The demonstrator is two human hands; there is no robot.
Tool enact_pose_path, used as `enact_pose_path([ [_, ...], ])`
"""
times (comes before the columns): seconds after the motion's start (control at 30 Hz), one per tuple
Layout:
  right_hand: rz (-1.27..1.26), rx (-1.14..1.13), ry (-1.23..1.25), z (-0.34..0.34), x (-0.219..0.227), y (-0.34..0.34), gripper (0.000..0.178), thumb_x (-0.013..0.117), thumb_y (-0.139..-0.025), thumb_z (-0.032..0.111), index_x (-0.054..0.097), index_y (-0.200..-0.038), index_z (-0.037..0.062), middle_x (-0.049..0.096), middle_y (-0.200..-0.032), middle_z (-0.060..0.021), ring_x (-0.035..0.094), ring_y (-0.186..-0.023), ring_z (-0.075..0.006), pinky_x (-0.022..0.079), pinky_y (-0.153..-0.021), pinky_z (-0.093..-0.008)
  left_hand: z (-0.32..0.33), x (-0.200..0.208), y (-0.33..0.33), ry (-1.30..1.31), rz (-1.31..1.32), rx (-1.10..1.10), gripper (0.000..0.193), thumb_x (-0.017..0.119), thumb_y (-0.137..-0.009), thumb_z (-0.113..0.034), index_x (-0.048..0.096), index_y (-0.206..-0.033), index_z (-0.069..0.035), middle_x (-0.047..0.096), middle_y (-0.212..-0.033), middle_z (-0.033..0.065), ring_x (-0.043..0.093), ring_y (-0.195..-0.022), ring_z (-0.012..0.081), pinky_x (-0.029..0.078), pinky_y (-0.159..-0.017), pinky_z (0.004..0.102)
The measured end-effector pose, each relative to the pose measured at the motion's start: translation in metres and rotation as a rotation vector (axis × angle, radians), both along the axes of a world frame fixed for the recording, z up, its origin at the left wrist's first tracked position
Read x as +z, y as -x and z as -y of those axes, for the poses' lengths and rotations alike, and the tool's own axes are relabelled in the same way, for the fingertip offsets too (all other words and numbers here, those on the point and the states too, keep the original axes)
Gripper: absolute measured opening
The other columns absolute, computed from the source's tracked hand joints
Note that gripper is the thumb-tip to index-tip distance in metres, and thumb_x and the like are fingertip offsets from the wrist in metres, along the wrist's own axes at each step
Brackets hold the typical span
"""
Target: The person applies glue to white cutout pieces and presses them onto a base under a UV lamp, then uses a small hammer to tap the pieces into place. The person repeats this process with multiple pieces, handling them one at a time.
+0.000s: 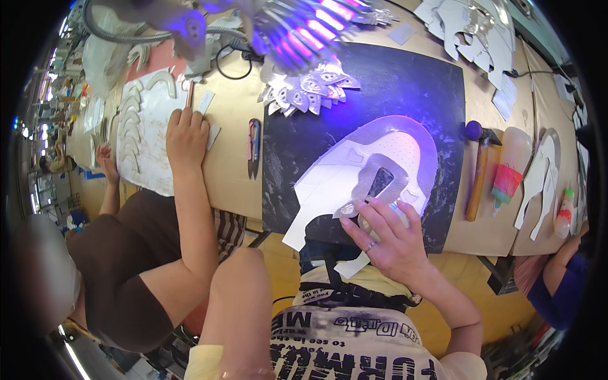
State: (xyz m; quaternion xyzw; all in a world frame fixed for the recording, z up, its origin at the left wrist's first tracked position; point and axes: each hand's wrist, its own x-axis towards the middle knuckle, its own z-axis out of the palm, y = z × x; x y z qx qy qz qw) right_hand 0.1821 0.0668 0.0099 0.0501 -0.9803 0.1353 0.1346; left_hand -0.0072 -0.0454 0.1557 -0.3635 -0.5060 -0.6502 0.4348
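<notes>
A white and grey shoe upper (329, 171) lies on a black mat (405, 79), with a perforated toe and a grey mesh border. My right hand (389, 237) grips its near edge with bent fingers, a ring on one of them. Just at the fingertips, a small silvery shoe piece (346, 209) lies against the upper; whether it is attached I cannot tell. Part of the upper is hidden under the hand. My bent left arm (240, 304) comes up from the lower edge, and its hand is outside the picture. Similar small silvery pieces (307, 88) are heaped at the mat's far left.
A lamp (310, 31) glows purple overhead. Thread snips (254, 145) lie left of the mat; a hammer (479, 171), a glue bottle (512, 164) and white cut parts (538, 177) lie right. At left, a co-worker's hand (187, 136) rests by a board (145, 171) of curved pieces.
</notes>
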Motion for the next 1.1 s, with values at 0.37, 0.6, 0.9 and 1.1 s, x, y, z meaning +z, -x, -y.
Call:
enact_pose_path([
  [0.37, 0.040, -0.050, 0.020, 0.007, -0.005, 0.006, 0.031, 0.063, -0.089, 0.020, 0.074, -0.117, 0.0243, 0.059, -0.138, -0.0054, 0.058, -0.124, -0.0242, 0.042, -0.100, -0.0429, 0.096, -0.152, -0.096, 1.141, 0.316, 0.029, 0.031, 0.064, -0.091, -0.046, 0.076, -0.112, -0.026, 0.054, -0.136, 0.0078, 0.050, -0.124, 0.0276, 0.033, -0.106, 0.0449],
  [0.6, 0.038, -0.128, 0.001, 0.013, -0.009, 0.006, 0.037, 0.076, -0.082, 0.021, 0.072, -0.119, 0.0256, 0.061, -0.136, -0.0056, 0.056, -0.126, -0.0276, 0.040, -0.102, -0.0447, 0.092, -0.177, -0.107, 1.284, 0.406, 0.054, 0.034, 0.070, -0.087, -0.037, 0.073, -0.119, -0.027, 0.057, -0.138, 0.0063, 0.050, -0.127, 0.0238, 0.026, -0.112, 0.0433],
  [0.9, 0.077, -0.180, -0.026, 0.021, -0.006, 0.006, 0.036, 0.074, -0.084, 0.021, 0.072, -0.120, 0.0249, 0.060, -0.138, -0.0055, 0.055, -0.128, -0.0293, 0.039, -0.100, -0.0469, 0.086, -0.182, -0.109, 1.387, 0.348, 0.144, 0.037, 0.060, -0.094, -0.043, 0.069, -0.127, -0.028, 0.054, -0.143, 0.0072, 0.046, -0.132, 0.0223, 0.024, -0.113, 0.0443],
  [1.1, 0.097, -0.224, -0.033, 0.029, -0.006, 0.005, 0.037, 0.070, -0.086, 0.023, 0.071, -0.123, 0.0260, 0.061, -0.138, -0.0035, 0.056, -0.128, -0.0268, 0.038, -0.100, -0.0472, 0.084, -0.186, -0.111, 1.392, 0.376, 0.157, 0.039, 0.060, -0.094, -0.040, 0.067, -0.130, -0.026, 0.052, -0.146, 0.0083, 0.045, -0.133, 0.0237, 0.023, -0.113, 0.0453],
])
